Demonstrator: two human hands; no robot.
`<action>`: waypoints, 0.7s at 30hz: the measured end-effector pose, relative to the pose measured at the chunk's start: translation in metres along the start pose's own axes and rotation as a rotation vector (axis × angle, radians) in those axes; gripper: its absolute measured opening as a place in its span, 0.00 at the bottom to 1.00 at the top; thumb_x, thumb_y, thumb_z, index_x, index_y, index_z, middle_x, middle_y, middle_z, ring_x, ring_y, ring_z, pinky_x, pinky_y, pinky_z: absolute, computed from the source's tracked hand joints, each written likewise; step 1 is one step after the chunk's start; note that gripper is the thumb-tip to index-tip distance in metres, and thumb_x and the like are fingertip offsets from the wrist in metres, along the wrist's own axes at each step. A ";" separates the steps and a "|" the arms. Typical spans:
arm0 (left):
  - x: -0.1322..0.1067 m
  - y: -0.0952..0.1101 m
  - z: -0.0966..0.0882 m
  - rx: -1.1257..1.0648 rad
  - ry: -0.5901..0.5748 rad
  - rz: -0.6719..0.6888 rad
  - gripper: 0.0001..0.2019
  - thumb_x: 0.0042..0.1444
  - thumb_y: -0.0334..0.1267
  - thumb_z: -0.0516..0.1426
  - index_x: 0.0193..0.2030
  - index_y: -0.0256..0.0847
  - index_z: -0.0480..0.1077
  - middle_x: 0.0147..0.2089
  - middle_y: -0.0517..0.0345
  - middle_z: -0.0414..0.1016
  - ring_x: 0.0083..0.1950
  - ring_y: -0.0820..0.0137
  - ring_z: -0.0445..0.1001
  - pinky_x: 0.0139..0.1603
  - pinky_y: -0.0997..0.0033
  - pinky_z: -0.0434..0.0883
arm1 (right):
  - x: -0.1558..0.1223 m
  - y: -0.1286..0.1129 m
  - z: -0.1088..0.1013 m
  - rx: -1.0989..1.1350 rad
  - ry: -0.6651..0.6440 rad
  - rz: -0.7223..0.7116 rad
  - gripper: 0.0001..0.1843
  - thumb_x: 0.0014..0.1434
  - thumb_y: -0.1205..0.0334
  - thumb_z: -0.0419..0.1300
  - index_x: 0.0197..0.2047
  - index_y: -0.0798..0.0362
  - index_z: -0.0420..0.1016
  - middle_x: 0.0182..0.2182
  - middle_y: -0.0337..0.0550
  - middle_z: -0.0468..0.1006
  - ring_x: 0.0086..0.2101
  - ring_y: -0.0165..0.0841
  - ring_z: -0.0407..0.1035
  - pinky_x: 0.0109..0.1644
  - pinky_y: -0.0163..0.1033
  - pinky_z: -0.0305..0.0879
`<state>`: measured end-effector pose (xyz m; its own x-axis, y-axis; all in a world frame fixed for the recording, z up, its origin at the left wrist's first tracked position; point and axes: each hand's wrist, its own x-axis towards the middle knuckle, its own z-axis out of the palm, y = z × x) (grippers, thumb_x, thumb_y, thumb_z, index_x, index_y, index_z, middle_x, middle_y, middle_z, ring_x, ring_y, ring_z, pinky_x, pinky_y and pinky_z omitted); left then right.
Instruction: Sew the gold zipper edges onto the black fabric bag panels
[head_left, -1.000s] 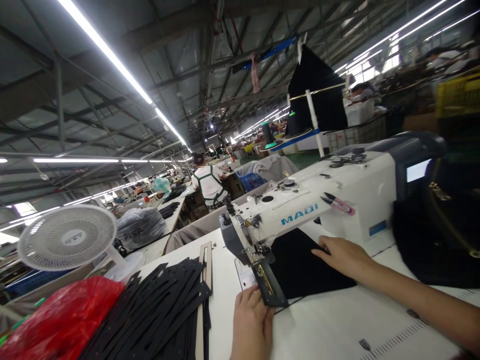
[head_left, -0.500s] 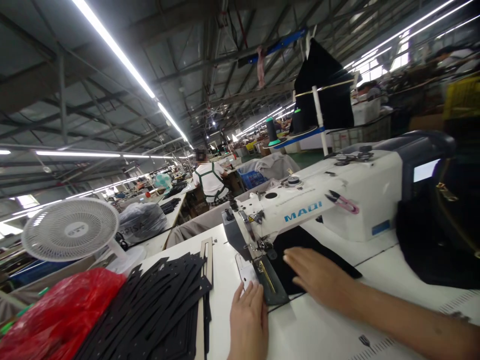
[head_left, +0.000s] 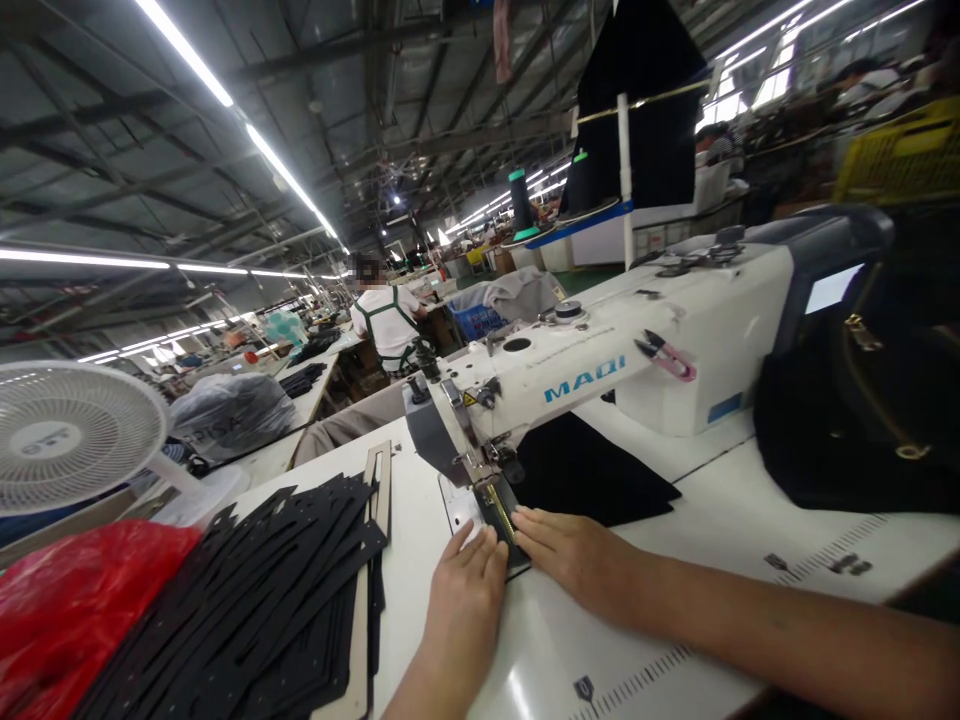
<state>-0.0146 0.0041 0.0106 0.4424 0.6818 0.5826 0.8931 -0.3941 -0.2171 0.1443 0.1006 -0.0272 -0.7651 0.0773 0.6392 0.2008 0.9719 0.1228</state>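
Note:
A black fabric piece with a gold-toothed zipper (head_left: 501, 513) lies under the needle end of a white sewing machine (head_left: 577, 375). My left hand (head_left: 471, 590) rests flat at the piece's near left side, fingers stretched toward the needle. From the right, my right hand (head_left: 566, 552) lies with extended fingers on the zipper's right edge. Neither hand grips anything. Behind my right hand, a wide black fabric panel (head_left: 592, 470) spreads under the machine arm. The presser foot partly hides the far end of the zipper.
Stacked black strips (head_left: 277, 590) lie left on the white table, beside a red plastic bag (head_left: 90, 610) and a white fan (head_left: 67, 435). Pink-handled thread snips (head_left: 667, 357) sit on the machine. A black bag (head_left: 847, 420) lies right. A person (head_left: 386, 320) works ahead.
My right hand has come down and left from the black panel onto the zipper's edge. My left hand stays beside the piece. The camera view has shifted, moving the scene left and up.

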 end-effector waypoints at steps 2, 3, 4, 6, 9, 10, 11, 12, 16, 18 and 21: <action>0.001 -0.003 0.003 0.003 -0.007 0.004 0.16 0.62 0.25 0.42 0.38 0.33 0.70 0.37 0.46 0.79 0.39 0.63 0.78 0.47 0.54 0.75 | 0.002 0.002 0.002 -0.008 -0.027 -0.011 0.15 0.60 0.75 0.49 0.46 0.67 0.73 0.45 0.56 0.75 0.47 0.39 0.69 0.52 0.40 0.67; 0.001 -0.004 0.005 0.008 -0.008 0.006 0.16 0.62 0.25 0.42 0.38 0.33 0.70 0.37 0.46 0.79 0.39 0.63 0.78 0.46 0.55 0.75 | 0.004 0.003 0.003 -0.010 -0.043 -0.014 0.15 0.59 0.76 0.49 0.46 0.66 0.73 0.45 0.56 0.75 0.47 0.39 0.69 0.52 0.40 0.67; 0.002 -0.006 0.007 0.013 -0.006 0.005 0.15 0.62 0.25 0.42 0.38 0.33 0.70 0.37 0.46 0.79 0.39 0.63 0.78 0.46 0.56 0.76 | 0.006 0.004 0.004 -0.011 -0.061 -0.015 0.15 0.59 0.76 0.49 0.46 0.66 0.73 0.45 0.56 0.75 0.47 0.39 0.69 0.52 0.40 0.67; 0.004 -0.010 0.011 0.013 0.003 -0.012 0.14 0.61 0.24 0.43 0.38 0.33 0.70 0.36 0.46 0.79 0.39 0.63 0.79 0.44 0.58 0.77 | 0.011 0.008 0.005 -0.022 -0.099 -0.023 0.15 0.58 0.76 0.49 0.45 0.67 0.73 0.45 0.56 0.75 0.46 0.39 0.69 0.52 0.40 0.66; 0.006 -0.017 0.016 -0.017 -0.013 -0.058 0.13 0.60 0.24 0.43 0.38 0.33 0.69 0.36 0.44 0.79 0.39 0.63 0.78 0.42 0.59 0.77 | 0.021 0.014 0.006 -0.019 -0.155 -0.036 0.15 0.56 0.77 0.51 0.45 0.67 0.73 0.44 0.57 0.75 0.46 0.40 0.69 0.53 0.41 0.66; 0.007 -0.019 0.018 -0.025 -0.021 -0.080 0.13 0.60 0.24 0.44 0.38 0.33 0.69 0.37 0.44 0.79 0.39 0.62 0.78 0.42 0.59 0.77 | 0.024 0.017 0.005 -0.007 -0.171 -0.032 0.15 0.56 0.77 0.50 0.44 0.67 0.72 0.44 0.56 0.75 0.45 0.39 0.70 0.52 0.40 0.66; 0.007 -0.022 0.021 -0.029 -0.026 -0.100 0.13 0.60 0.24 0.44 0.38 0.33 0.68 0.37 0.44 0.78 0.39 0.62 0.78 0.42 0.59 0.77 | 0.028 0.019 0.004 0.008 -0.185 -0.025 0.15 0.55 0.78 0.50 0.44 0.66 0.72 0.43 0.56 0.75 0.44 0.39 0.70 0.50 0.40 0.68; 0.007 -0.024 0.023 -0.030 -0.027 -0.118 0.12 0.60 0.24 0.44 0.38 0.34 0.68 0.37 0.44 0.78 0.39 0.61 0.78 0.41 0.59 0.76 | 0.031 0.021 0.003 0.025 -0.194 -0.015 0.16 0.54 0.79 0.49 0.44 0.65 0.72 0.43 0.55 0.75 0.43 0.38 0.71 0.48 0.39 0.69; 0.005 -0.032 0.033 -0.034 -0.011 -0.163 0.11 0.60 0.23 0.46 0.35 0.36 0.67 0.37 0.46 0.79 0.38 0.62 0.78 0.40 0.60 0.76 | 0.040 0.028 0.002 0.109 -0.201 0.041 0.18 0.53 0.81 0.47 0.43 0.64 0.72 0.43 0.56 0.75 0.41 0.37 0.71 0.44 0.38 0.71; 0.003 -0.034 0.037 -0.034 0.001 -0.180 0.10 0.60 0.24 0.46 0.36 0.36 0.67 0.38 0.46 0.79 0.38 0.63 0.78 0.40 0.61 0.76 | 0.041 0.030 0.005 0.170 -0.193 0.079 0.18 0.53 0.80 0.47 0.43 0.63 0.72 0.43 0.55 0.75 0.42 0.38 0.71 0.47 0.40 0.69; 0.002 -0.035 0.041 -0.047 0.019 -0.189 0.09 0.60 0.25 0.47 0.38 0.35 0.67 0.39 0.45 0.78 0.39 0.63 0.78 0.41 0.60 0.76 | 0.040 0.030 0.010 0.245 -0.185 0.135 0.17 0.55 0.78 0.46 0.43 0.61 0.72 0.42 0.54 0.75 0.44 0.39 0.70 0.49 0.41 0.69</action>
<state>-0.0413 0.0440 -0.0126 0.2649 0.7348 0.6244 0.9552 -0.2885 -0.0657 0.1138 0.1350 -0.0058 -0.8441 0.2266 0.4859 0.1725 0.9729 -0.1540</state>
